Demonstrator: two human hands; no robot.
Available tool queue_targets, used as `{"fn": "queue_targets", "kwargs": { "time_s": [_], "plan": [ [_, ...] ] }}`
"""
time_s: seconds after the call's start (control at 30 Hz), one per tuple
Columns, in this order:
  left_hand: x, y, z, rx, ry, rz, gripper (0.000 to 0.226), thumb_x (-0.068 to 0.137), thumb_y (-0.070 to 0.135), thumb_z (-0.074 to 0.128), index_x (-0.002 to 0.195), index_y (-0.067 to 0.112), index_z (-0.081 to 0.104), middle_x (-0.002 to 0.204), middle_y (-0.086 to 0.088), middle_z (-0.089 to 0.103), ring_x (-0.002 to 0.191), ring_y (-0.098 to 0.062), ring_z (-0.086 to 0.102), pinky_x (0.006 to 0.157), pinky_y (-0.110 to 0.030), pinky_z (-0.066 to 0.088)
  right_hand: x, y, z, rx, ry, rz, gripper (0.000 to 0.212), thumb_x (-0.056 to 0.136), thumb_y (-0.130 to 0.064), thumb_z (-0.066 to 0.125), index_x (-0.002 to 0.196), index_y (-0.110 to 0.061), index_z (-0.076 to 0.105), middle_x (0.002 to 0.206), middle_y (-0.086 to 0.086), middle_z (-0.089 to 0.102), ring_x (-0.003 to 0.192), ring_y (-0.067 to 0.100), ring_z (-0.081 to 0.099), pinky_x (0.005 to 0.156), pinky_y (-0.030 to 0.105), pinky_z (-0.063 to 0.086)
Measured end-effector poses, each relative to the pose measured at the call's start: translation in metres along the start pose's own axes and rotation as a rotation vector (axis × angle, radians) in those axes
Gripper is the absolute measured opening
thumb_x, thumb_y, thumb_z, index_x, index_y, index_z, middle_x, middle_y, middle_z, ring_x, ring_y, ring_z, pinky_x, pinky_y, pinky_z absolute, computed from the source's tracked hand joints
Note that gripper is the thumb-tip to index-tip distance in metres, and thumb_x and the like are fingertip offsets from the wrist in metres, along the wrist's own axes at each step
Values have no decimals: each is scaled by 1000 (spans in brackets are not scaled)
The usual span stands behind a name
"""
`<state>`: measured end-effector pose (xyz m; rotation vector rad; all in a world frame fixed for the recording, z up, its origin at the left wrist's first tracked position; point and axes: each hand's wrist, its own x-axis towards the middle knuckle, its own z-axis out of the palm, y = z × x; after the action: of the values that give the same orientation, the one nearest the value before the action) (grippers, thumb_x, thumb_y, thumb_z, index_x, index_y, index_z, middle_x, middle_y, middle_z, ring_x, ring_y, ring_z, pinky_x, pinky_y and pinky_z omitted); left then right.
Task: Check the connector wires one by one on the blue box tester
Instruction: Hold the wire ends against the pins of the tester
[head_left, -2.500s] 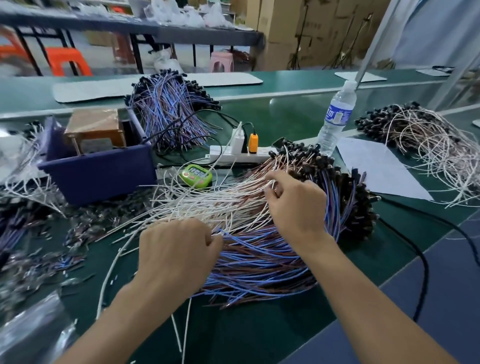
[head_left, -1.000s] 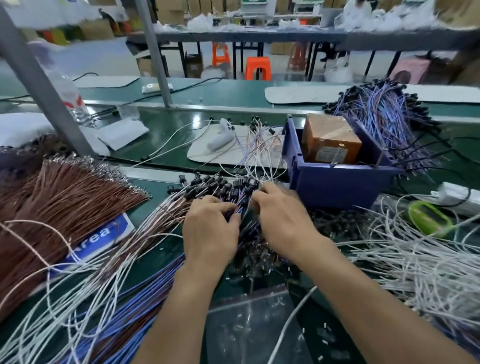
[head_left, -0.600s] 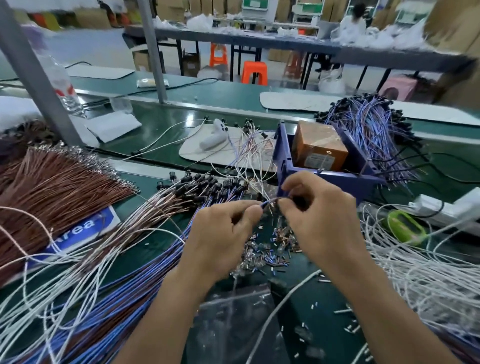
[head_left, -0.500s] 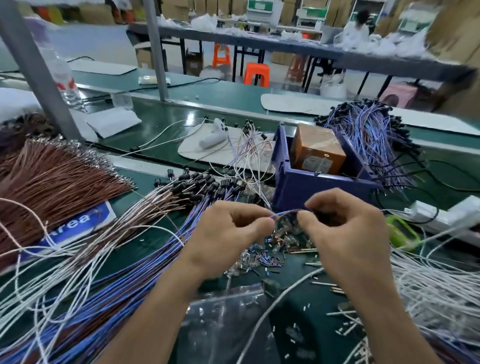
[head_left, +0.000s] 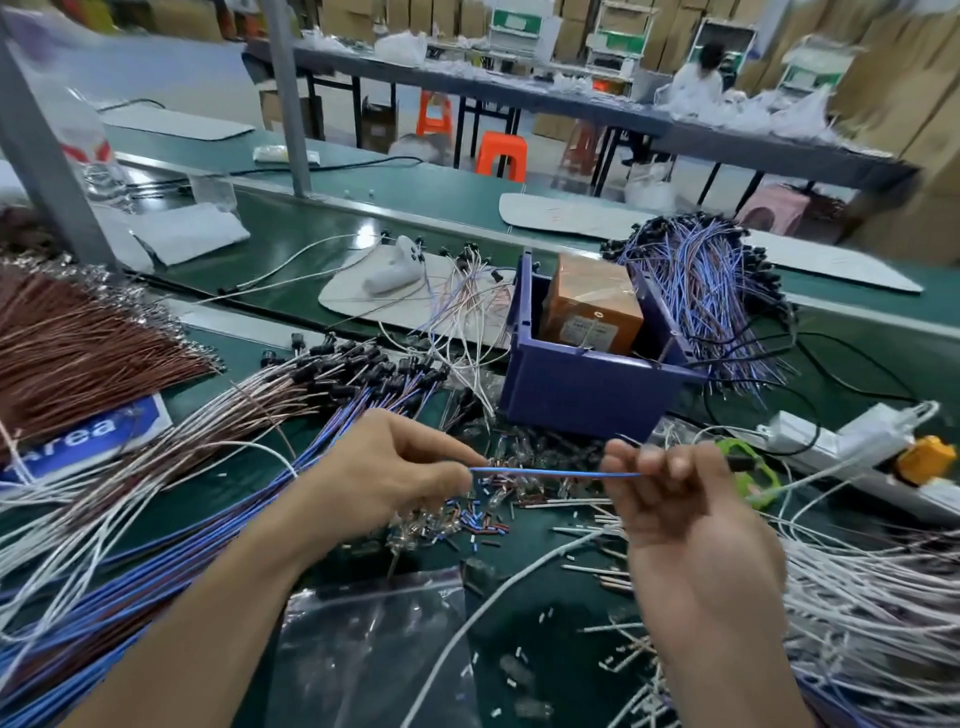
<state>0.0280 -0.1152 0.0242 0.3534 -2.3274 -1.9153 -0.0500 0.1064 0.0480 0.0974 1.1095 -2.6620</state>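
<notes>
Stretching across mid-frame below the blue box (head_left: 582, 395), a blue wire (head_left: 550, 473) is pinched taut between left hand (head_left: 384, 473) and right hand (head_left: 675, 499).

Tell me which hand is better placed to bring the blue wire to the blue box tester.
Right, probably. The right hand pinches the blue wire right in front of the blue box tester; the left hand pinches its other end, farther left.

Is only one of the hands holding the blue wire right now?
No, the left hand and right hand each pinch the blue wire.
</notes>
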Motion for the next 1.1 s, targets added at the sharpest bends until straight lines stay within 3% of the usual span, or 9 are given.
{"fn": "queue_targets", "kwargs": {
  "time_s": [0.17,0.23,0.33,0.43,0.57,0.67,0.83,1.0,1.1],
  "plan": [
    [-1,-1,-18,139,85,-7,10,81,16,86,80,26,84,67,-9,76,57,-20,61,57,-27,49,15,-30,-20,55,79,-72,30,91,-26,56,62,-22,50,59,-4,40,48,14,31,50,26,34],
    [0,-3,-19,141,171,11,12,80,13,86,76,24,84,66,-7,75,55,-13,61,54,-21,49,16,-36,-27,-60,34,-77,23,78,-25,64,59,-20,53,58,-2,40,45,13,25,44,24,30],
    [-2,0,-16,-188,88,-2,12,71,17,90,71,12,80,58,-6,65,51,-12,49,47,-15,41,11,-35,-28,-462,-139,-20,16,77,-21,69,79,-6,71,66,9,62,38,9,27,40,19,27],
    [-5,6,3,-138,-135,-22,21,64,28,86,68,9,77,54,-6,58,46,-11,44,43,-16,35,3,-21,-20,-724,-370,120,24,83,-26,65,99,-16,80,91,10,78,36,5,27,39,15,28],
    [-6,8,37,-69,-156,9,16,70,20,90,71,8,81,55,-7,65,49,-11,50,50,-21,40,-10,5,-9,-1037,-595,178,20,89,-41,69,99,-28,80,64,-14,71,41,-3,48,45,7,37],
    [-2,5,43,-13,-42,74,14,67,19,95,72,13,83,63,-8,73,57,-10,60,58,-22,48,-10,20,-6,-974,-476,190,6,91,-20,74,91,-18,80,67,2,75,45,0,57,45,11,41],
    [3,-1,31,-76,128,-7,8,74,10,88,73,16,82,59,-7,69,47,-10,55,47,-16,43,1,27,-12,-891,-215,190,17,91,-3,69,76,-9,75,54,7,57,42,10,48,41,18,36],
    [7,-1,28,-420,183,-93,17,57,24,85,70,13,82,64,-7,71,48,-8,61,48,-14,49,4,28,-14,-891,-252,193,12,92,-6,68,82,-7,75,53,5,57,46,11,47,41,17,34],
    [7,-1,31,-530,205,-105,11,59,17,83,69,12,82,63,-8,70,48,-8,61,48,-13,49,4,29,-14,-899,-304,182,16,92,-6,68,78,-11,75,54,5,57,48,12,47,44,18,35]
  ]
}}
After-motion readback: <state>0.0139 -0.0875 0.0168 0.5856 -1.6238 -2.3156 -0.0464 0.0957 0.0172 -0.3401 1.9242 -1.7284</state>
